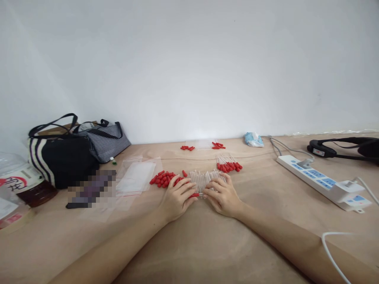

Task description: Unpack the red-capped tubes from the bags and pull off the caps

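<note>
My left hand [179, 197] is closed, with a red rubber bulb [194, 195] pinched between thumb and fingers. Opposite it, my right hand [221, 196] grips a thin clear glass tube [201, 194] whose end meets the bulb; I cannot tell how far it is inside. Just beyond both hands lies a row of similar clear tubes [197, 178], partly covered by my right fingers. A heap of loose red bulbs [162, 179] sits beside my left hand. Behind my right hand are several droppers with red bulbs fitted [229, 163].
More red-bulbed droppers [218, 145] lie near the wall. Clear plastic bags [134, 176], a blurred-out dark object [91, 189], a black bag [63, 157], a striped bag [106, 142] and a large bottle [26, 177] stand left. Right are a power strip [319, 179] and a blue-white packet [254, 139].
</note>
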The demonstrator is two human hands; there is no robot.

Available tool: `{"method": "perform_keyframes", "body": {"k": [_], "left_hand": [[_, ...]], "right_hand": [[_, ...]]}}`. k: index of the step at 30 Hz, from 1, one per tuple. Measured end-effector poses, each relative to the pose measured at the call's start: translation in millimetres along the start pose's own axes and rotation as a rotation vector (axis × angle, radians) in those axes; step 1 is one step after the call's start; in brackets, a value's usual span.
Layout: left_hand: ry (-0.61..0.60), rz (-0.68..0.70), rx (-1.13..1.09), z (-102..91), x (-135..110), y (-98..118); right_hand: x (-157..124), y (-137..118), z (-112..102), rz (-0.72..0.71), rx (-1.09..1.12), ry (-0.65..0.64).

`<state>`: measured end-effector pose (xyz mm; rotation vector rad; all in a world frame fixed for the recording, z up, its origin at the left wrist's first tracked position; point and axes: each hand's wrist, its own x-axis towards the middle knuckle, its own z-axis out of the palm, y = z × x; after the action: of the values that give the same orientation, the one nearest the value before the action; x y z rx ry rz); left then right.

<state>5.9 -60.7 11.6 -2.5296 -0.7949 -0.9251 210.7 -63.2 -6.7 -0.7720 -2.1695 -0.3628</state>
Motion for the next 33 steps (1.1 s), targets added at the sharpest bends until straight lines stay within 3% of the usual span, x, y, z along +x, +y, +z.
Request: {"method": "perform_keyframes", "body": {"k": [8, 14, 18, 21, 26, 30, 33], "left_hand": [[-0.007, 0.069, -0.032, 0.4, -4.1, -0.5], [0.028, 0.161, -0.023, -3.6, -4.6, 4.9], [0.037, 0.218, 0.004, -11.2, -8.4, -2.6], [0.079, 0.108, 0.028, -19.6, -17.4, -13.3], [0.108, -0.209, 0.007, -23.2, -24.4, -19.8], [0.152, -0.395, 0.009, -22.3, -13.9, -30.3], [0.093, -0.481, -0.001, -21.5, 2.1, -46.4]], "right_hand": [[-1.9, 0.1, -3.4, -0.116, 0.014, 0.043], [-3.8, -0.8, -3.3, -0.136, 0.021, 0.057], [-8.9, 6.2, -8.9, -0.144, 0.006, 0.069], [-16.0, 17.0, -15.8, -0.048, -0.051, 0.081], [-21.0, 28.1, -13.4, 0.125, -0.118, 0.054], [-17.9, 37.0, -7.4, 0.311, -0.113, -0.017], [-12.1, 45.6, -6.8, 0.430, -0.075, -0.029]]}}
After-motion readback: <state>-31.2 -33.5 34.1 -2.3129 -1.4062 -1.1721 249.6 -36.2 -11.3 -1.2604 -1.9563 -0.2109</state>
